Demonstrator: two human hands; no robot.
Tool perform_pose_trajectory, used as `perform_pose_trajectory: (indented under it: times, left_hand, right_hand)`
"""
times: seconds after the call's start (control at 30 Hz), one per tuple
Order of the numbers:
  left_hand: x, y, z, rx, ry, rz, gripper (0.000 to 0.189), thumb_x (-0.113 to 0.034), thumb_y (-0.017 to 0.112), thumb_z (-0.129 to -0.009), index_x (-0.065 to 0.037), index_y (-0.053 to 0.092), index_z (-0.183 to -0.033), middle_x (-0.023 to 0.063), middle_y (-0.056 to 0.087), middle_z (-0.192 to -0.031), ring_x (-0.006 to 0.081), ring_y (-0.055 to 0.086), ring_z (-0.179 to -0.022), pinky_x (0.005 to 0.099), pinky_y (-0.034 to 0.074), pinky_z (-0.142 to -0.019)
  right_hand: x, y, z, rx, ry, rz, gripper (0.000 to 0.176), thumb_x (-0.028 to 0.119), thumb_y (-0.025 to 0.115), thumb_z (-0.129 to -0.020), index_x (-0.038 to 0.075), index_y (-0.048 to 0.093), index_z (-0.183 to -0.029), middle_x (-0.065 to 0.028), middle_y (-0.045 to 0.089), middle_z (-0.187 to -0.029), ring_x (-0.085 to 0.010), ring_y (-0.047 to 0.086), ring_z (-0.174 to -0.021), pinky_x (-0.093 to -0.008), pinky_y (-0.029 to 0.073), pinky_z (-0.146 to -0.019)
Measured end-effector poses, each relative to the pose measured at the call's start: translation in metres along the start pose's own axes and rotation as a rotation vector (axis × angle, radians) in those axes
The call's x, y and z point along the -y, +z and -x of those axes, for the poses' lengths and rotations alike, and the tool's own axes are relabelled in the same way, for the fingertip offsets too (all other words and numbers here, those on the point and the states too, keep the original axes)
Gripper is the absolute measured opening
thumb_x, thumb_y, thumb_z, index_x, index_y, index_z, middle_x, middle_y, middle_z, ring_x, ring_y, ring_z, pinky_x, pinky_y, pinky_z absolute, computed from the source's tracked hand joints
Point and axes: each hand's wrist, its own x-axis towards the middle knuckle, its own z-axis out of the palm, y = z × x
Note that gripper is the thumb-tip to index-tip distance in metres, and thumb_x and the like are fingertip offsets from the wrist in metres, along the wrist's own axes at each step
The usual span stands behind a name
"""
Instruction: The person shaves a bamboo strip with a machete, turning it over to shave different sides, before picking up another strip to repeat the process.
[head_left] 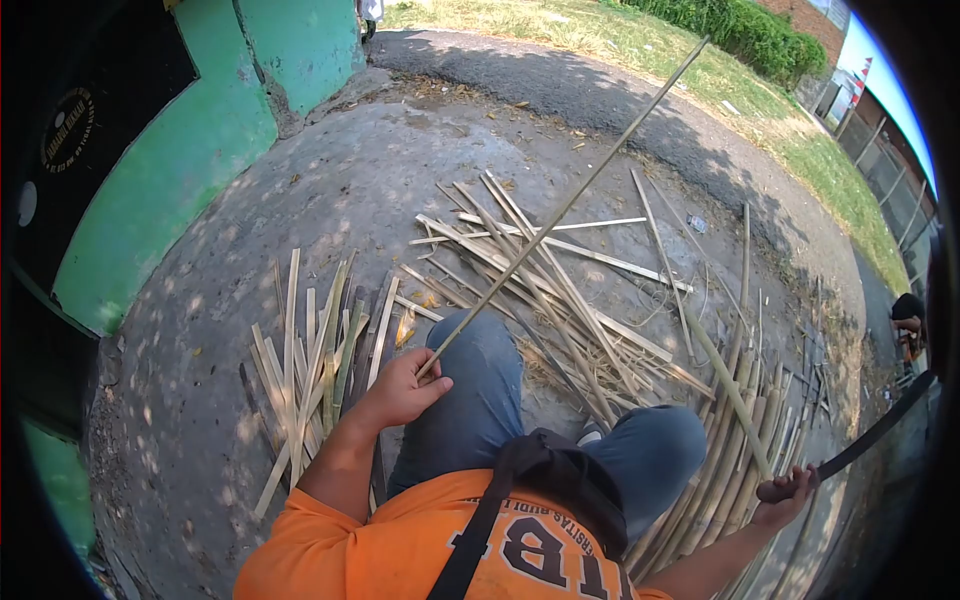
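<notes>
My left hand is closed around the lower end of a long, thin bamboo strip, just above my left knee. The strip slants up and away to the right. Out to the right, my right hand grips the handle of a machete. Its dark, curved blade points up toward the right edge of the view, well apart from the strip. Past my knees lies a loose heap of split bamboo strips, crossing each other at many angles. Another bundle of bamboo strips lies to the left of my left hand.
Several longer bamboo poles lie along the ground to my right, under and beside that arm. A green wall stands at the left. Beyond the concrete ground run an asphalt path and grass. Another person is at the far right.
</notes>
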Motion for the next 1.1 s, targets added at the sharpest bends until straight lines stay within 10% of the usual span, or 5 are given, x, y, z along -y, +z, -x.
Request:
perform_pose_trajectory:
  times: [0.1,0.23,0.43,0.57,1.1]
  left_hand:
    - [-0.013,0.001,0.003,0.092,-0.058,0.091,0.025,-0.020,0.078,-0.091,-0.009,0.055,-0.090,-0.0051,0.048,-0.072,0.0055,0.042,-0.065,0.0260,0.037,-0.057]
    - [-0.012,0.004,-0.002,0.112,-0.011,0.130,0.029,-0.021,0.080,-0.090,-0.010,0.053,-0.089,-0.0052,0.048,-0.073,0.0048,0.040,-0.066,0.0252,0.036,-0.057]
    - [-0.039,0.007,-0.018,-0.056,0.041,-0.076,0.032,-0.027,0.080,-0.090,-0.008,0.054,-0.089,-0.0018,0.050,-0.073,0.0070,0.044,-0.065,0.0263,0.039,-0.058]
    - [-0.051,0.007,-0.042,-0.202,0.058,-0.272,0.040,-0.039,0.079,-0.090,-0.003,0.060,-0.091,0.0061,0.059,-0.071,0.0145,0.054,-0.064,0.0324,0.047,-0.061]
    - [-0.040,0.032,-0.044,-0.157,-0.003,-0.555,0.050,-0.050,0.076,-0.088,-0.001,0.070,-0.098,0.0159,0.069,-0.080,0.0307,0.069,-0.075,0.0414,0.052,-0.070]
  right_hand:
    - [0.008,0.011,-0.017,0.147,-0.021,0.411,0.032,0.026,0.071,-0.099,0.006,0.062,-0.123,-0.0011,0.059,-0.083,-0.0091,0.052,-0.070,-0.0240,0.044,-0.064]
    - [-0.015,0.090,0.000,0.142,-0.664,0.692,0.023,0.021,0.076,-0.095,0.004,0.064,-0.104,0.0011,0.061,-0.084,-0.0077,0.050,-0.061,-0.0233,0.040,-0.055]
    - [-0.005,0.236,0.067,0.953,0.238,0.363,0.020,0.014,0.081,-0.089,0.005,0.064,-0.094,0.0043,0.061,-0.074,-0.0061,0.050,-0.065,-0.0234,0.039,-0.059]
    - [-0.039,0.321,0.115,0.964,-0.269,0.557,0.030,0.022,0.083,-0.087,0.001,0.063,-0.080,-0.0014,0.058,-0.065,-0.0105,0.043,-0.062,-0.0322,0.039,-0.056]
    - [-0.114,0.322,0.162,1.220,-0.392,0.549,0.021,0.018,0.074,-0.079,0.005,0.065,-0.093,-0.0223,0.068,-0.079,-0.0431,0.067,-0.075,-0.0479,0.052,-0.067]
